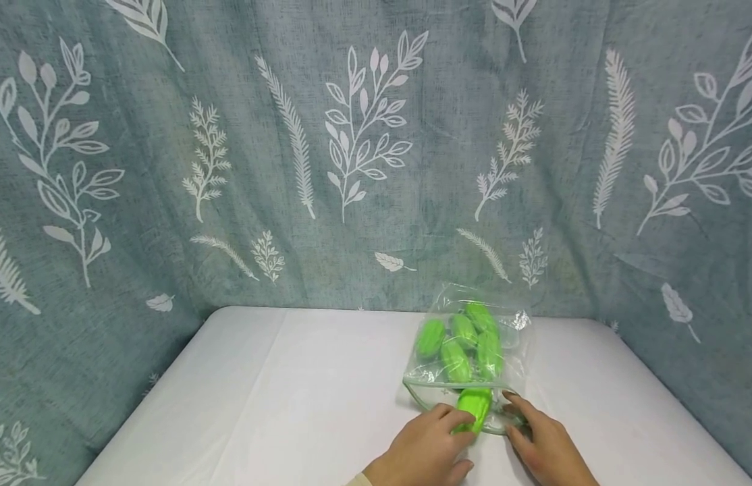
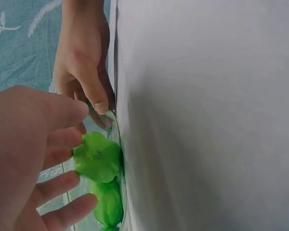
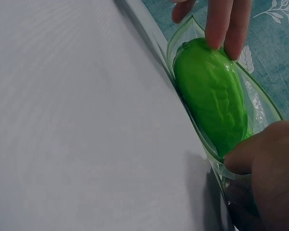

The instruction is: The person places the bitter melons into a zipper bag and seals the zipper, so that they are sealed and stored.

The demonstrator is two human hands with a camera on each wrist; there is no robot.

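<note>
A clear zip bag (image 1: 427,371) lies on the white table with its green-edged mouth toward me. Several bright green ridged plastic vegetables (image 1: 455,361) are inside it. Another green vegetable (image 1: 473,403) lies in the bag's mouth, its rounded near end showing in the left wrist view. My left hand (image 1: 427,445) touches this one with loosely extended fingertips (image 3: 219,36), thumb apart from it. At the right side of the mouth, my right hand (image 1: 543,442) pinches the bag's rim, its thumb (image 2: 98,98) on the edge and its other fingers partly hidden.
The white table (image 1: 230,398) stretches to the left of the bag. Behind and along both sides hangs a blue-green curtain (image 1: 352,256) with white leaf prints, close to the table's edges.
</note>
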